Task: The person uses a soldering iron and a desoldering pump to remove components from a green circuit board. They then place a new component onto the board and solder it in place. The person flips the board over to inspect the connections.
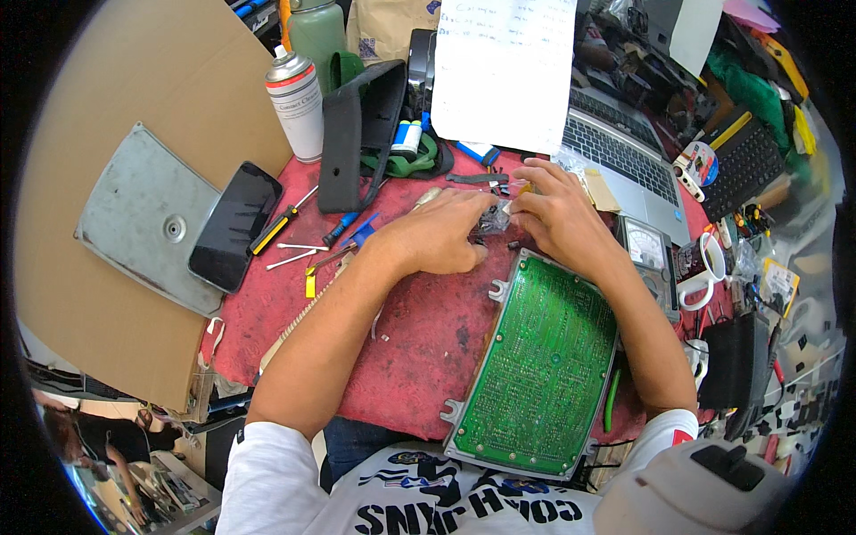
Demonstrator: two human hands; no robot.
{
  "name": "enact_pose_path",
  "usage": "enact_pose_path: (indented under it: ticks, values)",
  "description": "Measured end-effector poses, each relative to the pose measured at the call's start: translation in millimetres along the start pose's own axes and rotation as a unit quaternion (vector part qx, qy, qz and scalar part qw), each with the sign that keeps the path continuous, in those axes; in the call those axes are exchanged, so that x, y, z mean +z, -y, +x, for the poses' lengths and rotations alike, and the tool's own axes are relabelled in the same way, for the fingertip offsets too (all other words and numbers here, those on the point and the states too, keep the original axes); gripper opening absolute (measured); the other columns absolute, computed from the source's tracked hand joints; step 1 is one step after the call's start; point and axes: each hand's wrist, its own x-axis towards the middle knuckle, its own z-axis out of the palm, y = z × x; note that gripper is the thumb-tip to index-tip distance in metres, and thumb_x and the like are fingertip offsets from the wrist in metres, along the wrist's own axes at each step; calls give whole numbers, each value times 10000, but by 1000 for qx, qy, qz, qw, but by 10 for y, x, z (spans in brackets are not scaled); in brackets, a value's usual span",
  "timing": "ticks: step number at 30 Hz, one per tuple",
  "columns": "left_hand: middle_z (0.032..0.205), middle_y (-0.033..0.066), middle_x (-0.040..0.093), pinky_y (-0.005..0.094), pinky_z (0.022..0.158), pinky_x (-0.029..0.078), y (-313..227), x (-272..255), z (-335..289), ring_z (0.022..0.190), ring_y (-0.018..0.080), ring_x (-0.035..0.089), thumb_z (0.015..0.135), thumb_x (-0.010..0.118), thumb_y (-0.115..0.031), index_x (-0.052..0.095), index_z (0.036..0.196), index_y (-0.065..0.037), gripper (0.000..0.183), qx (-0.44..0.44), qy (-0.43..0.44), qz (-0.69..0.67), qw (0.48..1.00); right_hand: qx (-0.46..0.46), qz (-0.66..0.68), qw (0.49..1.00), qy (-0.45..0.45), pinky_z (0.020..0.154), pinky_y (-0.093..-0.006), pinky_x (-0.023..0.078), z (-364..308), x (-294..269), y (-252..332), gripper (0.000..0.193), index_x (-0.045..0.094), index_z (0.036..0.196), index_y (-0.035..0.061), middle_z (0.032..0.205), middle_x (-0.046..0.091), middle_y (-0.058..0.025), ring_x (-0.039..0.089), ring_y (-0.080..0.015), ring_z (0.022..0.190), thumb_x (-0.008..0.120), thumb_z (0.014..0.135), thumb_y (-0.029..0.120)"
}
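A small clear plastic bag [493,219] with dark bits in it lies between my hands at the middle of the table. My left hand [441,234] is closed at its left edge, its fingertips partly hidden. From the right, my right hand [563,218] pinches at the bag with bent fingers. Just below my right hand, a green circuit board [544,366] in a metal frame with mounting tabs rests at the table's near edge, partly under my right forearm. Dark small parts [499,178] and a grey strip [475,178] lie just beyond the bag.
Left are a phone [236,227], a grey metal cover [147,214], a screwdriver [275,230], cotton swabs [299,253] and a spray can [296,107]. A black case [348,152], paper sheet [504,80] and laptop [624,143] stand behind. An analog meter [644,245] and mug [700,267] are right.
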Motion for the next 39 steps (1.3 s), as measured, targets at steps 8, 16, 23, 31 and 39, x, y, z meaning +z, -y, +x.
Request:
enact_pose_path:
  ticks: [8,16,23,31,39]
  values:
    - [1162,220,612,435,980,426,-35,45,104,1125,368,555,805,678,-146,567,1204,22,446,-62,-3,18,998,-9,30,999,-28,951,-444,415,51,41,-84,110,688,855,28,1142,609,-129,521,-322,1144,691,776,104]
    - [1218,234,588,416,1012,419,28,-31,82,1165,361,546,746,721,-99,545,1240,33,540,-63,-20,-44,997,8,116,993,-11,949,-431,416,88,-49,-77,56,654,837,33,1062,634,-125,551,-323,1090,664,785,52]
    - [1233,221,590,407,1004,425,80,-37,91,1158,354,553,743,737,-116,562,1233,18,537,-26,-28,-71,997,30,137,990,4,956,-428,412,87,-188,-31,71,615,843,29,1037,642,-115,563,-319,1073,656,820,82]
    - [1009,204,673,422,863,481,-75,-51,162,970,367,631,785,710,-137,661,1035,22,300,-33,-46,-109,992,37,132,990,-5,926,-436,413,87,-52,-55,115,639,866,28,967,635,-128,569,-334,1009,678,811,122]
    - [876,222,664,434,768,494,-43,-16,141,842,365,649,774,709,-108,670,922,19,199,-72,-82,-65,992,39,43,998,21,1033,-459,359,10,-161,-49,161,692,938,58,1184,597,-138,491,-323,1216,677,788,113]
